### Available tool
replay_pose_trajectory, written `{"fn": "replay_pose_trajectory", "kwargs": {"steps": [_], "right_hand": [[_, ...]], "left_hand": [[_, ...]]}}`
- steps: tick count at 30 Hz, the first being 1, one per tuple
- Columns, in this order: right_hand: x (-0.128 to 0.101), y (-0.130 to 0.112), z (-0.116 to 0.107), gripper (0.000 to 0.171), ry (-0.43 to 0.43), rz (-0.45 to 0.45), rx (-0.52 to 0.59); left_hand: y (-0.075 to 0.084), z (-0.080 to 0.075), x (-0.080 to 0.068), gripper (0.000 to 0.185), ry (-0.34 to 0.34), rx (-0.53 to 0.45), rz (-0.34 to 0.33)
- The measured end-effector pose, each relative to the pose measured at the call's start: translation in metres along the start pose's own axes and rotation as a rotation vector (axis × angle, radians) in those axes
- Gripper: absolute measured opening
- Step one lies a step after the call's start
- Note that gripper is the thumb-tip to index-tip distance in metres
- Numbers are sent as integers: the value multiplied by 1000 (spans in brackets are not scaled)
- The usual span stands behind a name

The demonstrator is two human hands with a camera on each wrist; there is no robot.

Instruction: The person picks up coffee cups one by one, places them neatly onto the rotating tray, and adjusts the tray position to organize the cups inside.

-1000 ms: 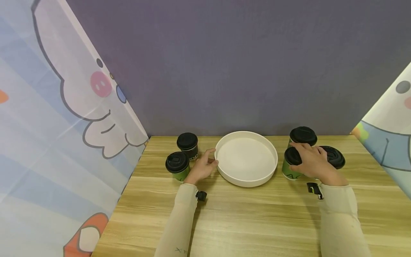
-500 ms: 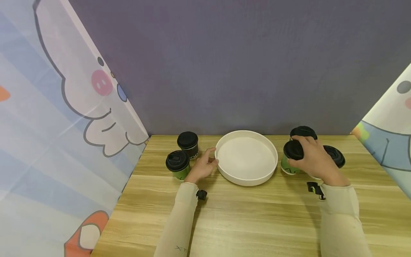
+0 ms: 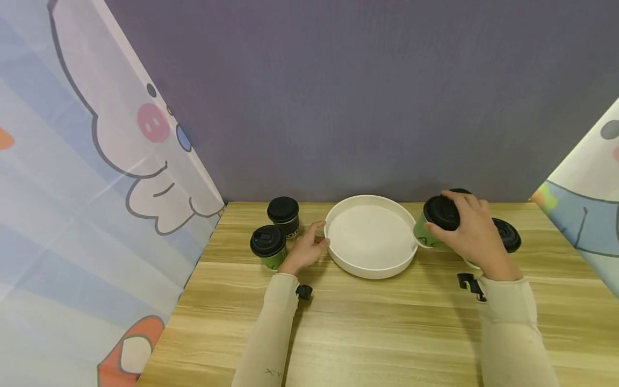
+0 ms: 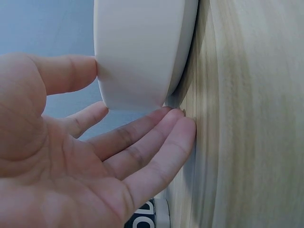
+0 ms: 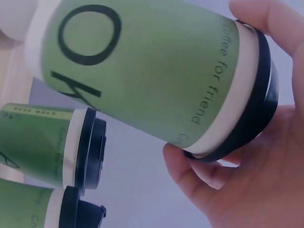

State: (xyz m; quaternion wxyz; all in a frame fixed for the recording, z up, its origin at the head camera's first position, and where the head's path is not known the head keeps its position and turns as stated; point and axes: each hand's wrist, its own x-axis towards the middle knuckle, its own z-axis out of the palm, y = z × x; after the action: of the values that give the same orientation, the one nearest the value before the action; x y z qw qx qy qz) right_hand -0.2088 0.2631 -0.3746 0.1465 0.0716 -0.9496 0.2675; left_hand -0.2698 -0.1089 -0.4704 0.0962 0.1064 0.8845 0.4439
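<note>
My right hand (image 3: 477, 232) grips a green paper coffee cup (image 3: 426, 234) around its black lid, thumb on one side and fingers on the other. The cup is tilted and raised, its base beside the right rim of a round white tray (image 3: 371, 236). In the right wrist view, the held cup (image 5: 147, 71) shows "Coffee for friend" lettering below a white band. My left hand (image 3: 306, 253) touches the tray's left outer wall with its thumb and fingertips, fingers fairly straight. The left wrist view shows those fingertips against the white wall (image 4: 140, 52), close to the tabletop.
Two more lidded green cups, an upper one (image 5: 40, 142) and a lower one (image 5: 23, 204), stand on the right, partly behind my right hand. On the left are a black cup (image 3: 284, 216) and a green cup (image 3: 268, 248). A grey panel (image 3: 338, 107) rises behind the wooden table (image 3: 367, 333).
My right hand has lifted the green cup from the table, tilted it and brought it leftward to the tray's right rim. The left hand stays at the tray.
</note>
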Motion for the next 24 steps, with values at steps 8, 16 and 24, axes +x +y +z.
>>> {"fn": "replay_pose_trajectory", "kwargs": {"steps": [8,16,24], "right_hand": [[2,-10,12,89,27,-22,41],[5,-21,33,85,45,-87,83],[7,-29,52,85,20,-130,109]], "left_hand": [[0,0,-1,55,-7,-4,-3],[-1,0,0,55,-6,-10,-1],[-2,0,0,55,0,-19,-4]]}}
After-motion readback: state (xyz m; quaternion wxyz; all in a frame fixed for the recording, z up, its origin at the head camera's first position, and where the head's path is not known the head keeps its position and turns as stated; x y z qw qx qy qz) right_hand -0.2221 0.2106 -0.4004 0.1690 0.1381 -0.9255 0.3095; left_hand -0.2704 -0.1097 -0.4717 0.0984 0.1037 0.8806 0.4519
